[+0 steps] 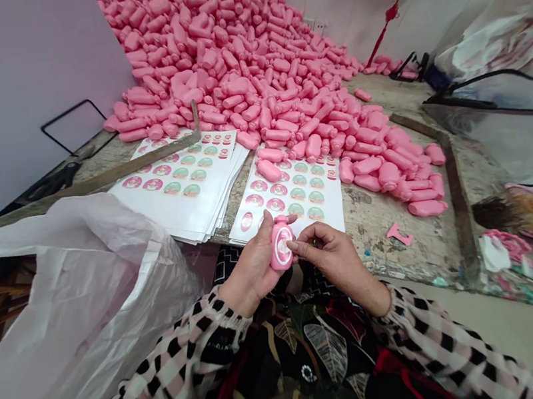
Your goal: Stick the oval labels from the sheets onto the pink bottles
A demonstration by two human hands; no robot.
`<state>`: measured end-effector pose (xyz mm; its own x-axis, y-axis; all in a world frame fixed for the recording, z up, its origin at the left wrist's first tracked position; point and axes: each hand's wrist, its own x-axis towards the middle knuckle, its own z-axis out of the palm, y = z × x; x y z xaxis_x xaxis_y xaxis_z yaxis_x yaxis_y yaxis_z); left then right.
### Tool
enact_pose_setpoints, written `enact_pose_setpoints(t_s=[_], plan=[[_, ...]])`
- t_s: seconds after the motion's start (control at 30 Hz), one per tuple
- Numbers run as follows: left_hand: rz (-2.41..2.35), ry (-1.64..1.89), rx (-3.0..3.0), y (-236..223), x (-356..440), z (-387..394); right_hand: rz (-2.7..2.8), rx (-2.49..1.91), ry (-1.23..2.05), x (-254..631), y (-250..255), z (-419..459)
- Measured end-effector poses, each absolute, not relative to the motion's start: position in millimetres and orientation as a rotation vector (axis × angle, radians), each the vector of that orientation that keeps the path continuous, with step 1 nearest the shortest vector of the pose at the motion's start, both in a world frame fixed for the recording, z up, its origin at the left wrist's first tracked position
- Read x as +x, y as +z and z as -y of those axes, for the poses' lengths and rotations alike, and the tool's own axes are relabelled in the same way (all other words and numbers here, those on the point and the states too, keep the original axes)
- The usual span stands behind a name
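Note:
My left hand is wrapped round a small pink plastic bottle, its neck pointing up and away from me. On the bottle's face is a round pink-and-white sticker. The thumb and forefinger of my right hand are pinched together at the sticker's right part, touching it; whether anything is between them is hidden. Just beyond my hands lies a sheet of round pink and green stickers. To its left a thicker stack of sticker sheets rests on the table.
A huge heap of pink bottles covers the table's back. A wooden strip crosses the left stack; another strip edges the right. A white plastic bag hangs at left. A pink scrap and a brush lie right.

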<state>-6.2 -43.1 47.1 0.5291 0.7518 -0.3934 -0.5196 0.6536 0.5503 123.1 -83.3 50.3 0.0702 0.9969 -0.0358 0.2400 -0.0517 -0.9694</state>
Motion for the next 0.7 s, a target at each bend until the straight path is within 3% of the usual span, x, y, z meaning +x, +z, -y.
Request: enact_pose_setpoints(t_s=[0.17, 0.37, 0.43, 0.5, 0.7], plan=[[-0.685, 0.826, 0.475, 45.9, -6.4, 46.7, 1.468, -1.542, 0.954, 125.9, 50.2, 84.7], [-0.747, 0.855, 0.572, 43.0, -8.7, 49.3, 1.939, -1.818, 0.374, 125.7, 66.1, 92.9], [-0.756, 0.846, 0.568, 42.9, -9.5, 48.5, 1.962, -1.864, 0.326, 127.4, 65.9, 93.4], [-0.769, 0.843, 0.570, 43.6, -8.9, 48.0, 1.843, -1.860, 0.480, 129.4, 61.5, 91.4], [-0.856, 0.772, 0.659, 45.3, 1.2, 55.8, 1.097, -1.409, 1.417, 128.4, 50.1, 82.3]])
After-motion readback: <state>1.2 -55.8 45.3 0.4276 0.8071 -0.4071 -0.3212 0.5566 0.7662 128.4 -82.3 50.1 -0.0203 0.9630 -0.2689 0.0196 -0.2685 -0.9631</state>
